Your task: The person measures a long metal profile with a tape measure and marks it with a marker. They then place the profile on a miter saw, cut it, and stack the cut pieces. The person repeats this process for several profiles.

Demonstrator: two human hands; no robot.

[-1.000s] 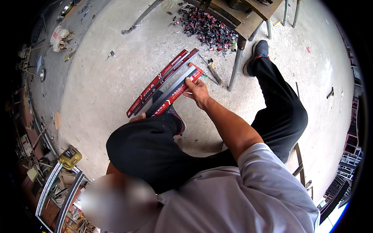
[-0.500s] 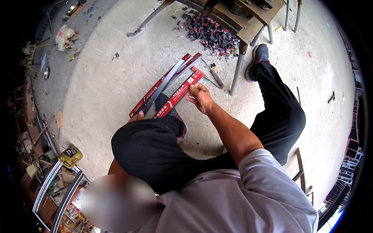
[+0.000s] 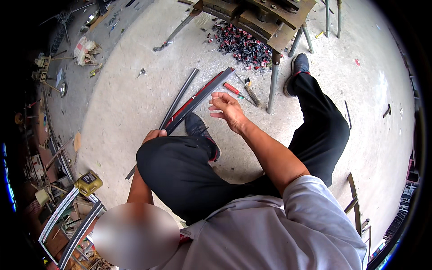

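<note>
My left hand (image 3: 154, 135), partly hidden behind my knee, is closed around the near ends of long, narrow profile strips. One dark grey strip (image 3: 198, 101) has a red printed strip (image 3: 188, 105) along its left side. Farther left, another dark grey strip (image 3: 180, 96) slants apart from them; whether the hand grips it too is unclear. To the right of the strips, my right hand (image 3: 228, 110) is raised with fingers spread and holds nothing. Beyond it on the floor lie a red-handled screwdriver (image 3: 231, 88) and a tool with a worn handle (image 3: 253, 95).
A heap of black and red offcuts (image 3: 240, 45) lies under a metal machine bench (image 3: 288, 33), whose leg (image 3: 273, 85) stands near my foot. At the lower left, an olive-yellow jug (image 3: 88, 183) sits by curved strips (image 3: 76, 229) and clutter. A white bag (image 3: 85, 51) lies far left.
My right hand has let go of the red printed strip and its fingers have spread. The strips at my left hand have turned, showing mostly dark grey sides instead of red faces.
</note>
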